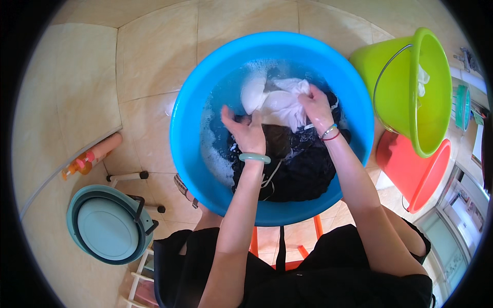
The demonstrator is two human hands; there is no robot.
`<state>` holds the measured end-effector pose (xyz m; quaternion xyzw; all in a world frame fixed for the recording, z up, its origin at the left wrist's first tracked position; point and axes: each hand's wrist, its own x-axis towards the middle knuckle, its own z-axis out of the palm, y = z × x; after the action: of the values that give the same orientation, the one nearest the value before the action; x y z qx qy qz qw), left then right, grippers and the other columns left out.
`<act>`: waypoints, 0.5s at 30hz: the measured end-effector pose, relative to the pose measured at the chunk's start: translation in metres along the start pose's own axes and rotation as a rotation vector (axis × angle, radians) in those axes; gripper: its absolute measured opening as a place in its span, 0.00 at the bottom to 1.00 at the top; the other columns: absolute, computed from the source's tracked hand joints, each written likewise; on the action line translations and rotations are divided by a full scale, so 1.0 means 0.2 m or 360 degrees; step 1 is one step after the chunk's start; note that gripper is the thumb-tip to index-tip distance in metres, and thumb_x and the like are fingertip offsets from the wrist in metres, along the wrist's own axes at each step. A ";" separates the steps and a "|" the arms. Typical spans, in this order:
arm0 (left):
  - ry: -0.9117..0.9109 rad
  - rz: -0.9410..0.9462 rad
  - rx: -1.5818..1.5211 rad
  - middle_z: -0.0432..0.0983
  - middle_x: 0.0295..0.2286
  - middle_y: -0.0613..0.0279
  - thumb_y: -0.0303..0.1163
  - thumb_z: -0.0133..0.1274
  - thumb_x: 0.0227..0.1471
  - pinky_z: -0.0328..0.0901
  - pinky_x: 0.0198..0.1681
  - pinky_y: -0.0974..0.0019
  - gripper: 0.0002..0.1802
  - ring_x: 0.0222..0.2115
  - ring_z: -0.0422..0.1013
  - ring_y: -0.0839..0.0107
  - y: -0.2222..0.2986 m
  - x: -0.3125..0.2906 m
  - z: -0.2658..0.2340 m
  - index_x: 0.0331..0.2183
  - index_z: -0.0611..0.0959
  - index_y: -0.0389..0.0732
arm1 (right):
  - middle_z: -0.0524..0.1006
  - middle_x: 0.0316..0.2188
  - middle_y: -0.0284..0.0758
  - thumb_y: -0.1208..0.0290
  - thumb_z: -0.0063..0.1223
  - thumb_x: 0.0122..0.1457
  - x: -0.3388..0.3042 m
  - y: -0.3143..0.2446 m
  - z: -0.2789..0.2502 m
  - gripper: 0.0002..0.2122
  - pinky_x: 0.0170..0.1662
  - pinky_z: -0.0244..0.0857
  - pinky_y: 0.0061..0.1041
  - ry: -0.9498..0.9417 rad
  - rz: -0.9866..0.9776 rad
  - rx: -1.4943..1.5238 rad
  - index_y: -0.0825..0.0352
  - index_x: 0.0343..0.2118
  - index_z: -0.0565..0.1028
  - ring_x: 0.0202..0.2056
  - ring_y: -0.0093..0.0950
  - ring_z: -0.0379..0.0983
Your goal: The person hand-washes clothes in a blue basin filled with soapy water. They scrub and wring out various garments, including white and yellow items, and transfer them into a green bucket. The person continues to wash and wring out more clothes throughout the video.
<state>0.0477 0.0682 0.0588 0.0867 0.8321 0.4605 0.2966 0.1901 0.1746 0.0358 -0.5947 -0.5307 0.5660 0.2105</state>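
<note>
A large blue tub (185, 92) of sudsy water stands in front of me. Bunched white cloth (282, 105) rises from the water in its far half, a rounded part of it bulging to the left. My right hand (316, 108) grips this cloth at its right side, fingers closed on the fabric. Just left of the cloth, my left hand (246, 134) is held with its fingers apart, a pale green bangle on that wrist. Dark wet clothes (303, 177) with a light drawstring lie in the near half of the tub, below both hands.
To the right, a lime-green bucket (395, 82) is tilted, with white fabric inside, beside a red bucket (411, 169). At left are a grey-green collapsible basin (108, 228) and a pink bottle (102, 146) against the wall. An orange-red stool (267, 238) is partly visible below the tub.
</note>
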 end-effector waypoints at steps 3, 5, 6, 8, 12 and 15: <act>0.0020 0.0631 0.0674 0.55 0.57 0.36 0.44 0.61 0.48 0.60 0.55 0.54 0.41 0.57 0.58 0.47 0.08 0.10 0.04 0.56 0.64 0.34 | 0.76 0.28 0.31 0.72 0.61 0.51 0.01 0.00 0.05 0.14 0.34 0.66 0.21 0.0211 0.0157 0.0490 0.72 0.38 0.73 0.30 0.20 0.71; -0.0020 0.0818 0.0926 0.60 0.55 0.33 0.43 0.64 0.44 0.61 0.54 0.53 0.41 0.55 0.61 0.41 0.12 0.16 0.13 0.55 0.68 0.33 | 0.76 0.34 0.32 0.70 0.68 0.49 0.00 0.05 0.08 0.22 0.36 0.67 0.20 0.0119 0.0247 0.0624 0.73 0.43 0.70 0.33 0.20 0.72; -0.0120 0.0770 0.0946 0.64 0.52 0.34 0.42 0.64 0.45 0.62 0.53 0.53 0.40 0.53 0.63 0.41 0.10 0.22 0.17 0.55 0.68 0.32 | 0.79 0.36 0.39 0.64 0.65 0.50 -0.02 0.11 0.12 0.21 0.40 0.70 0.27 0.0109 0.0008 0.0354 0.73 0.42 0.72 0.37 0.30 0.76; -0.0309 0.0647 0.1000 0.71 0.46 0.34 0.40 0.63 0.45 0.65 0.51 0.53 0.38 0.48 0.68 0.42 0.03 0.34 0.18 0.54 0.69 0.32 | 0.79 0.38 0.47 0.57 0.60 0.52 -0.05 0.05 0.21 0.20 0.43 0.69 0.37 0.0016 -0.0019 -0.0783 0.72 0.38 0.75 0.40 0.44 0.76; -0.0684 -0.0635 -0.1102 0.73 0.48 0.54 0.44 0.47 0.61 0.66 0.50 0.54 0.27 0.47 0.72 0.54 -0.06 0.35 0.12 0.56 0.69 0.38 | 0.78 0.35 0.51 0.55 0.55 0.53 0.08 0.09 0.12 0.18 0.44 0.69 0.43 0.0307 0.0098 -0.0943 0.69 0.32 0.79 0.38 0.50 0.75; -0.0915 -0.0807 -0.1428 0.65 0.55 0.53 0.60 0.37 0.60 0.59 0.57 0.50 0.38 0.55 0.63 0.56 -0.04 0.21 0.02 0.58 0.64 0.37 | 0.78 0.29 0.47 0.55 0.54 0.53 -0.10 -0.23 0.13 0.17 0.35 0.70 0.42 -0.0027 -0.0126 -0.1238 0.68 0.30 0.77 0.31 0.47 0.76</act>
<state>0.0173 0.0835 0.0329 -0.1276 0.4367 0.6403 0.6188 0.1521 0.1636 0.0776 -0.6045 -0.7299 0.3189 -0.0135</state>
